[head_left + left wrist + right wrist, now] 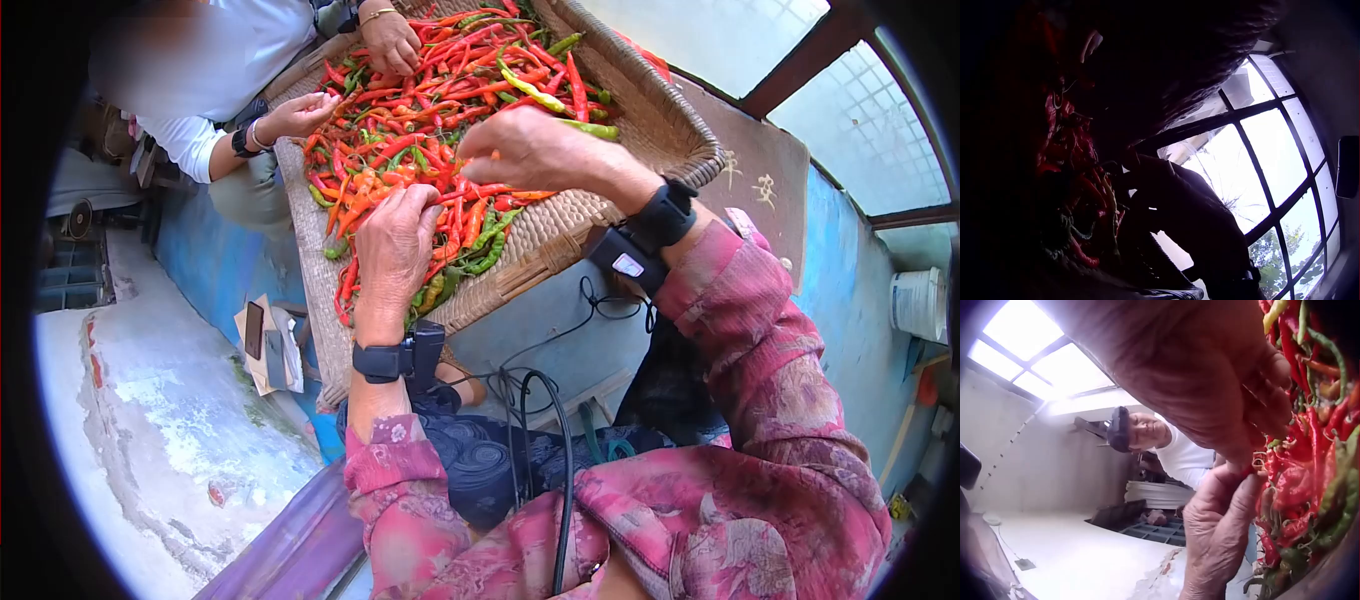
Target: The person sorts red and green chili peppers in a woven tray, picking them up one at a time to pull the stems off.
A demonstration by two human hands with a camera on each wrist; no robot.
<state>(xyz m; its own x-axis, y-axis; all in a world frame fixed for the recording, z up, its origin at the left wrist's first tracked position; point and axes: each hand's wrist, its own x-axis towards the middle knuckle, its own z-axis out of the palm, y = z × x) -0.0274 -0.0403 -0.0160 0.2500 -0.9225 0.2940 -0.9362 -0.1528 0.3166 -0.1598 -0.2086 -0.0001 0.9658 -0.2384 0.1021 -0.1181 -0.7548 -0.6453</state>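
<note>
Red, orange and green chili peppers (480, 85) fill a woven basket tray (540, 245). My left hand (395, 250) is over the near part of the pile, its thumb and forefinger meeting. In the right wrist view, that left hand (1219, 525) pinches a small red chili pepper (1245, 472), mostly hidden by the fingers. My right hand (535, 150) reaches over the pile from the right with bent fingers. In the right wrist view, the right hand (1204, 381) comes close to the left fingertips; I cannot tell whether it holds a pepper. The left wrist view is very dark.
Across the tray sits another person in a white top (210, 70), whose hands (390, 42) are also at the peppers. Black cables (520, 385) hang by my lap. A white bucket (918, 305) stands at the right, and windows (850, 130) line the upper right.
</note>
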